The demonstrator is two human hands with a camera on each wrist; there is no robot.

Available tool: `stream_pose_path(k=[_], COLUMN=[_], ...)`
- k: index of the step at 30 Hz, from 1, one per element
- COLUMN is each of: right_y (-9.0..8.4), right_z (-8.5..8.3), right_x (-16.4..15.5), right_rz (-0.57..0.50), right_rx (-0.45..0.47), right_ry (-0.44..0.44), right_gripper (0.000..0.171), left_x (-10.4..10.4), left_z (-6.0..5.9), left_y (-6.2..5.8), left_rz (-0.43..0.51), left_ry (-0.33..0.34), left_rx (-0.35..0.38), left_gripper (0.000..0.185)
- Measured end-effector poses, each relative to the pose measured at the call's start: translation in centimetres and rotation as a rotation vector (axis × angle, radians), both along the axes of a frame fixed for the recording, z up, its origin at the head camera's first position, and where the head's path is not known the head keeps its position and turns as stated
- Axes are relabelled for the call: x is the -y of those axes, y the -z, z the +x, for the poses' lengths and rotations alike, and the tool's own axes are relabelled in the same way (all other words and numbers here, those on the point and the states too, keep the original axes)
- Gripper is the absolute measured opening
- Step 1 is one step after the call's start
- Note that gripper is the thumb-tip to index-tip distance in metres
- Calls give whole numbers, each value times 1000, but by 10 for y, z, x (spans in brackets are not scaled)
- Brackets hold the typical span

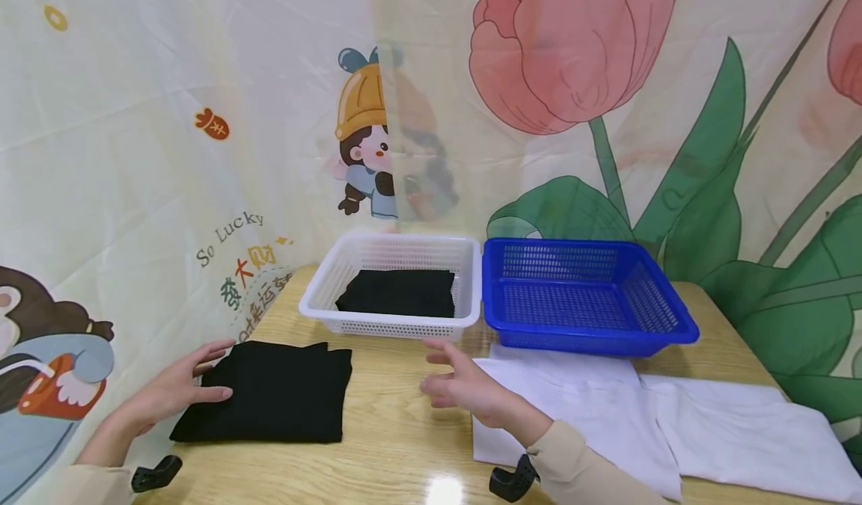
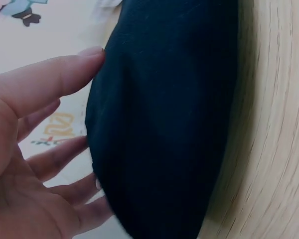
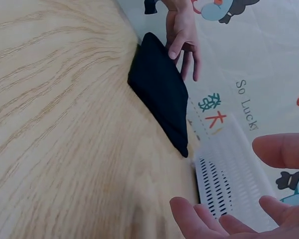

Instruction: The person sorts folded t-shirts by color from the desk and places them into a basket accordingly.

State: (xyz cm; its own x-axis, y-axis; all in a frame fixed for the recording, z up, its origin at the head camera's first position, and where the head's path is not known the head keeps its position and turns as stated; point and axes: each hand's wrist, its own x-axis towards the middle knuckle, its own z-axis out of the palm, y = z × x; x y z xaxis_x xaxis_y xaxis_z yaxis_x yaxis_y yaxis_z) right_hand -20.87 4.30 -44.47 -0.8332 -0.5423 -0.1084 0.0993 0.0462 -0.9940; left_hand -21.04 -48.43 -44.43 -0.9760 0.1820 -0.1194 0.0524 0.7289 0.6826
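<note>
From the head view, a person's left hand rests with straight fingers against the left edge of a folded black cloth lying on the table, while the right hand hovers, fingers relaxed and apart, holding nothing. A white basket with another black cloth sits beside a blue basket. White cloth lies to the right.

The left wrist view shows fingertips touching the black cloth's edge.

The right wrist view shows the right hand spread above the table.

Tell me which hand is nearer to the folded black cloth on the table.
Left. The left hand touches the folded black cloth at its left edge; the right hand hovers apart, to its right.
</note>
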Motion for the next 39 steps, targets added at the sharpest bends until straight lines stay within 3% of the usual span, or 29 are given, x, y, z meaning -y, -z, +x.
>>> stream_pose_path(k=[9,14,23,30,39], right_y=[14,19,24,27,29], right_z=[-1,-2,0,3,2], right_x=[12,20,38,55,74], right_rz=[-5,-54,-140,-187,-231], right_rx=[77,134,215,264,284], right_ry=[31,35,21,25,88], right_gripper=[83,82,85,83,79], left_x=[-10,-21,-41,-50,-65], left_z=[-4,-4,-5,-7,-11], left_y=[10,13,17,18,23], left_rz=[20,79,121,125,174], left_ry=[-8,-9,1,35,69], left_rx=[47,92,97,88,147], left_gripper=[99,98,94,93,93])
